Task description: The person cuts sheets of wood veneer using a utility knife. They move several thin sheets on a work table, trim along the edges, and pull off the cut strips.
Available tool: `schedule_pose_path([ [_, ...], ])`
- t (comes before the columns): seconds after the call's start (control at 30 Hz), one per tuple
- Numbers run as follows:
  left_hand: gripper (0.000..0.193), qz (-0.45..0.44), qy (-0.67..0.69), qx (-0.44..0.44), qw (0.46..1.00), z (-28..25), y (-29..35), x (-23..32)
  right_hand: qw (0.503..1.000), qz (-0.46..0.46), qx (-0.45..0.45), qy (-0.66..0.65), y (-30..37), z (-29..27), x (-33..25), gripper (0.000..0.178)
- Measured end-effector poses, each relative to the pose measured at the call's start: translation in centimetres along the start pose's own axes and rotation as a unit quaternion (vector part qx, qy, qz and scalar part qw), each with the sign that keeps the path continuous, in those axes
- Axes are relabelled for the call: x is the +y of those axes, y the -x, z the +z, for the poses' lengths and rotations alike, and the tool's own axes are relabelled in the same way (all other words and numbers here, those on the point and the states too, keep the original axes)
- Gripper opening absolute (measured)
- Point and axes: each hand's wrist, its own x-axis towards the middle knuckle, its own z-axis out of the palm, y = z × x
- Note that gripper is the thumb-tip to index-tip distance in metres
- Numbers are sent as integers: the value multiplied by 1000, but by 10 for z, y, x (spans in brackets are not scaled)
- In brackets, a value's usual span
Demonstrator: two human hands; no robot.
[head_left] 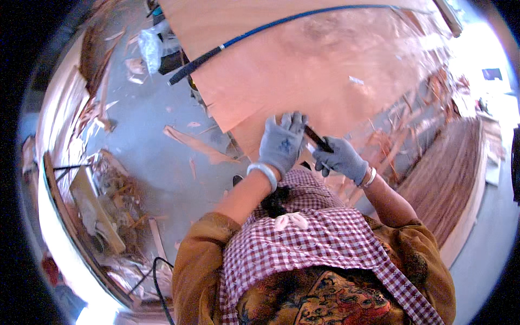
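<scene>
My left hand [281, 145], in a grey glove, lies flat with fingers stretched out at the near edge of a thin, pinkish-tan wood veneer sheet [281, 81]. Just right of it, my right hand [342, 161], also gloved in grey, is closed around a dark, narrow knife-like tool [318, 138]. The tool points up and left, its far end close to my left fingertips. Whether its tip touches the sheet I cannot tell. Across the far part of the veneer lies a long blue rod [281, 20] with a black grip at its left end.
Torn veneer strips [197, 145] litter the grey floor [146, 124] on the left. More scraps [387, 138] lie along the sheet's right side. A stack of brown veneer [447, 173] stands at the right. A black cable [156, 279] curves at the lower left, and clear plastic [150, 50] sits at the far left.
</scene>
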Motion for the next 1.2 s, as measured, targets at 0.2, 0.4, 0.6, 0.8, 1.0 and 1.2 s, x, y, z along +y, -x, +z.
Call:
schedule_pose_path([
  [0.2,53,34,88,68,993,-25,44,-58,953,-32,55,-297,21,48,-11,23],
  [0.4,44,10,91,137,986,-8,91,-92,943,-86,85,-309,-16,119,-36,12],
  [0.6,35,25,110,200,973,-14,104,-92,966,-37,107,-233,-36,135,-35,14],
  [0.8,37,26,113,219,969,-9,112,-92,972,-66,116,-193,-38,133,-30,13],
  [1.0,34,-6,72,169,983,-13,116,-78,922,-73,79,-372,-3,110,-39,16],
  [1.2,26,-35,133,162,977,-7,113,-67,927,-49,87,-361,12,102,-33,13],
])
